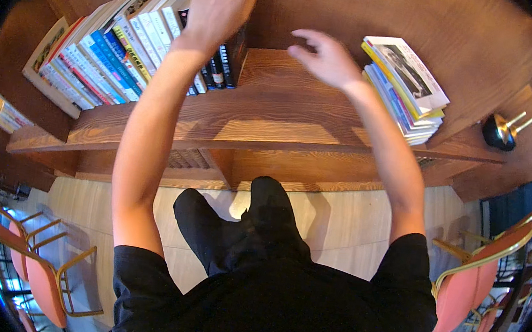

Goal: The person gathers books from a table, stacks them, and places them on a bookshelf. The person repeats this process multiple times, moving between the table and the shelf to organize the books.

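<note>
My left hand [221, 10] reaches over the right end of a slanted row of upright books [108, 55]. Its fingers are spread and the tips run up to the picture's top edge. Whether the palm touches the book tops is hard to tell. Dark-spined books [225, 66] stand below that hand, at the row's end. My right hand [326, 59] hangs in the air above the wooden shelf board [283, 91], fingers bent and apart, with nothing in it. To its right lies a flat stack of books [405, 88], topped by one with a black-and-white photo on its cover.
A black pot-like object with gold-coloured parts [502, 131] sits at the far right. Below is a lower compartment [304, 167] with a divider [221, 161]. Pink-cushioned chairs with gold-coloured frames stand behind me at left [45, 284] and right [465, 291].
</note>
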A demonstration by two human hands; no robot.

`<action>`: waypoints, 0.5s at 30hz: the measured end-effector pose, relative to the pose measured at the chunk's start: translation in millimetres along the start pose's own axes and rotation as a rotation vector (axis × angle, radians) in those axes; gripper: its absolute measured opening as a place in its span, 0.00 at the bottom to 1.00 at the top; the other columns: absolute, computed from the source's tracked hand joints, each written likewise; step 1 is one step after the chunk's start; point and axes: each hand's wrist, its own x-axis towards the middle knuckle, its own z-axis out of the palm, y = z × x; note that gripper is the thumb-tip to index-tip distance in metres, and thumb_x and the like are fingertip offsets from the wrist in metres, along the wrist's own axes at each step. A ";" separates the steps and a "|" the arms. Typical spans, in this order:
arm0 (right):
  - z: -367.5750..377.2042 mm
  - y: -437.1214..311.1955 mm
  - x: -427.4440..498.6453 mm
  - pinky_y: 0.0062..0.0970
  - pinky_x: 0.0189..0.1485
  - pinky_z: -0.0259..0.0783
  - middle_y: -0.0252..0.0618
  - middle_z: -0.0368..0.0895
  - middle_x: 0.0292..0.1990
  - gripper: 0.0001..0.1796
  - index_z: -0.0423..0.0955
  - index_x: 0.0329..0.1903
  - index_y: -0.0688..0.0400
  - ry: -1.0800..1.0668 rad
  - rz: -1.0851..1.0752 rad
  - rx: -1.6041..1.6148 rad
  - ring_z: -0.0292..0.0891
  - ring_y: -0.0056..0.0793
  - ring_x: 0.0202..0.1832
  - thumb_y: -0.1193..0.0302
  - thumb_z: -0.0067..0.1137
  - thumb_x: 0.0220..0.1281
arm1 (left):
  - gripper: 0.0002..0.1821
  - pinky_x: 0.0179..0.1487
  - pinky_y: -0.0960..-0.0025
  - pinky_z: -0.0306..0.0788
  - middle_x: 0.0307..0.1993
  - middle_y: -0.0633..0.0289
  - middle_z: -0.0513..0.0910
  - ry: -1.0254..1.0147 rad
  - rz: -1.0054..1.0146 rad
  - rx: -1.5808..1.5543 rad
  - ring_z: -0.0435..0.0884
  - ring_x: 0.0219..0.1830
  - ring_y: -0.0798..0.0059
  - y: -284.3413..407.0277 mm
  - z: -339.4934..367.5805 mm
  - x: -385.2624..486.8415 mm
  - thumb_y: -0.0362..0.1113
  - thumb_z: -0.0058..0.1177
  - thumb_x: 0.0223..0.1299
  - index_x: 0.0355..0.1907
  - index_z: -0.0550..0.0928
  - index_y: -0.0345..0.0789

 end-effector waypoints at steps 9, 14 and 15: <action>-199.1 102.4 -54.7 0.36 0.67 0.68 0.58 0.76 0.62 0.42 0.71 0.67 0.62 0.120 0.526 -0.524 0.73 0.48 0.65 0.41 0.57 0.64 | 0.31 0.55 0.67 0.76 0.48 0.50 0.84 -0.649 -0.927 -1.658 0.83 0.47 0.67 223.8 58.1 8.0 0.48 0.58 0.68 0.62 0.73 0.24; -199.4 123.9 -78.5 0.35 0.66 0.67 0.56 0.77 0.61 0.48 0.71 0.67 0.61 -0.083 0.777 -0.188 0.74 0.44 0.64 0.32 0.50 0.61 | 0.25 0.55 0.59 0.77 0.53 0.53 0.77 -0.822 -1.362 -2.320 0.78 0.52 0.62 266.4 61.6 41.7 0.48 0.56 0.70 0.59 0.74 0.30; -194.3 132.2 -82.9 0.36 0.65 0.67 0.54 0.78 0.61 0.47 0.71 0.66 0.59 -0.043 0.788 -0.200 0.75 0.44 0.64 0.31 0.50 0.61 | 0.24 0.55 0.58 0.77 0.53 0.54 0.77 -0.816 -1.406 -2.328 0.79 0.52 0.63 275.3 63.4 48.2 0.47 0.57 0.70 0.59 0.75 0.32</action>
